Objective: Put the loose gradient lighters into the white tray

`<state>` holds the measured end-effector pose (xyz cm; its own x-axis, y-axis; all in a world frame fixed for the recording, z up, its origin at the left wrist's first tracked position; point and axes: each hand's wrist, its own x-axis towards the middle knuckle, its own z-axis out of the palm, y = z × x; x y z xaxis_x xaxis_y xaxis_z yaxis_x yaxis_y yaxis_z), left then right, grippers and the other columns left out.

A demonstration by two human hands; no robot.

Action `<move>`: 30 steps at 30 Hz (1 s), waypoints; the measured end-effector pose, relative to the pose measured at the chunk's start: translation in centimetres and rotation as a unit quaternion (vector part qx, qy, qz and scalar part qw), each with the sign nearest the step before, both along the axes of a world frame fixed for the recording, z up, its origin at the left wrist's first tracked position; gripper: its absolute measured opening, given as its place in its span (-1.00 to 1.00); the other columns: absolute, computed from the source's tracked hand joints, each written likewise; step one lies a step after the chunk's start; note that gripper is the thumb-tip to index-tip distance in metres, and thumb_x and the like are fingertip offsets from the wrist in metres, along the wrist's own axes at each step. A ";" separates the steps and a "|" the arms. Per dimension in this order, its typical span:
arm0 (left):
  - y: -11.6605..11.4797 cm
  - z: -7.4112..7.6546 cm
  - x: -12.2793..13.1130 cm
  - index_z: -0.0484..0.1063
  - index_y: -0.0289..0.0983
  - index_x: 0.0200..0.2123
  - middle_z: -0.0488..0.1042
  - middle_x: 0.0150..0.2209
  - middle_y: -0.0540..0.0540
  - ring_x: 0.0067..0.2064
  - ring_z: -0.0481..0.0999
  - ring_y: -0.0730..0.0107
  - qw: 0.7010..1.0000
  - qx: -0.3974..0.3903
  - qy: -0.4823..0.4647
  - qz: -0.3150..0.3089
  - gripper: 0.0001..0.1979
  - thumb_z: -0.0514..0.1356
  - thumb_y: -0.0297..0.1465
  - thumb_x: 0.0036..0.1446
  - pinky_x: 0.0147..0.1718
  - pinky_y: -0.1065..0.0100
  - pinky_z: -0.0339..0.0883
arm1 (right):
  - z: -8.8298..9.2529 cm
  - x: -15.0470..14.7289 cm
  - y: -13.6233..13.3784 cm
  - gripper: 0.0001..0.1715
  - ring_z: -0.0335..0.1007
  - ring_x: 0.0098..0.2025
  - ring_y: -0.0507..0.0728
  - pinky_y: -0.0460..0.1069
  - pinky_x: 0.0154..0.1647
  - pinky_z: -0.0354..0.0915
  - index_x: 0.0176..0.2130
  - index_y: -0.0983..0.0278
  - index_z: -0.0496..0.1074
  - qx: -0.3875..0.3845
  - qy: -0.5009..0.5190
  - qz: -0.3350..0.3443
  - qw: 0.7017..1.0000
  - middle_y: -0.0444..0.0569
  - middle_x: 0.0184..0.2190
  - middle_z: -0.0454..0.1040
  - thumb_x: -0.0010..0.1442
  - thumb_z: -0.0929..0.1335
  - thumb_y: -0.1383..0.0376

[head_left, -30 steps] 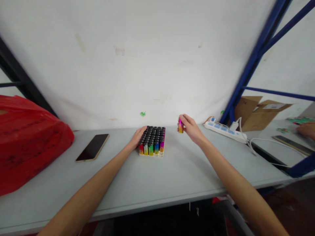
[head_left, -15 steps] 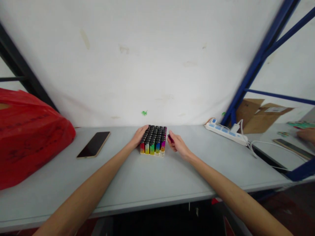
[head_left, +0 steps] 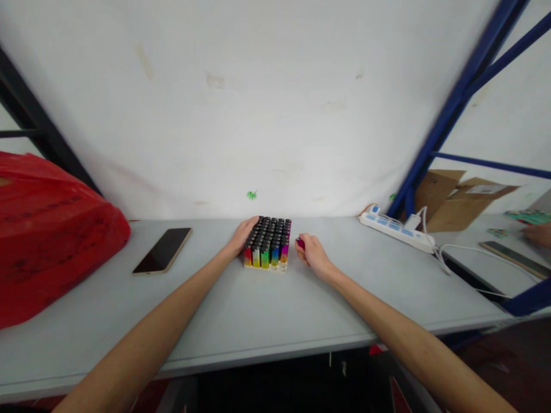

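Several rows of lighters with black tops and rainbow-coloured bodies stand upright in a pale tray [head_left: 266, 268] on the table. At the front right corner, bare pale slots show. My left hand [head_left: 243, 236] holds the block of lighters by its left side, its fingers partly hidden behind the lighters. Just right of the tray, my right hand [head_left: 313, 253] is closed around a purple lighter [head_left: 300, 243]. One end of that lighter sticks out from the fist, apart from the tray.
A phone [head_left: 162, 251] lies at the left, beside a large red plastic bag [head_left: 55, 235]. At the right are a white power strip [head_left: 398, 229] with cables, a blue metal frame [head_left: 447, 120] and an open cardboard box [head_left: 456, 201]. Another person's hand [head_left: 538, 234] shows at the far right.
My right hand has drawn slightly to the right, away from the tray, and the purple lighter in it has turned a little. My left hand stays at the block's left side.
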<state>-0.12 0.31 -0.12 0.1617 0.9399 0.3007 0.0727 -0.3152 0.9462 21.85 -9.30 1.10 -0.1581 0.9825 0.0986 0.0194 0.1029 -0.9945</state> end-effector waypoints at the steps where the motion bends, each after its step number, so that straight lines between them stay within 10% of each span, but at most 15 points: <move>1: 0.0 0.0 0.0 0.53 -0.31 -0.27 0.61 -0.22 -0.12 -0.05 0.45 0.14 1.000 0.001 0.002 -0.002 -0.52 0.15 0.01 0.07 0.06 0.21 0.22 | 0.0 0.1 0.0 -0.49 -0.22 -0.73 -0.06 -0.09 -0.71 -0.19 -0.66 0.20 0.02 0.003 -0.002 -0.004 1.000 -0.26 -0.78 -0.07 0.24 0.12 0.08; 7: 0.0 0.1 0.0 0.53 -0.29 -0.30 0.61 -0.26 -0.10 -0.08 0.46 0.12 1.000 -0.009 0.000 0.003 -0.52 0.15 0.03 0.05 0.01 0.21 0.26 | 0.8 0.9 -0.5 -0.36 -0.05 -0.65 -0.03 -0.08 -0.62 -0.07 -0.56 0.24 0.19 0.094 -0.090 -0.008 0.992 -0.23 -0.69 0.04 0.32 0.05 -0.10; 15: -0.2 0.2 0.2 0.51 -0.30 -0.34 0.60 -0.28 -0.10 -0.17 0.48 0.18 1.000 -0.015 -0.010 -0.002 -0.55 0.16 0.00 0.06 -0.03 0.21 0.27 | 3.1 1.6 -2.1 -0.66 0.28 -0.30 0.07 -0.04 -0.25 0.23 -0.19 0.27 0.36 0.362 -0.277 0.018 0.890 -0.04 -0.32 0.37 0.37 0.17 0.11; 30: 0.1 -0.1 0.1 0.49 -0.30 -0.35 0.59 -0.27 -0.10 -0.17 0.46 0.21 1.000 0.019 0.014 0.001 -0.58 0.11 -0.05 0.11 -0.03 0.25 0.26 | 2.2 1.6 -1.7 -0.72 0.33 -0.50 0.02 -0.10 -0.46 0.16 -0.27 0.25 0.36 0.306 -0.357 0.076 0.879 -0.12 -0.48 0.50 0.29 0.30 0.08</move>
<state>-0.04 0.38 -0.18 0.1682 0.9286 0.3308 0.0998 -0.3499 0.9314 23.45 -10.99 3.33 -0.5203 0.7417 0.4234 0.5563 0.6705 -0.4910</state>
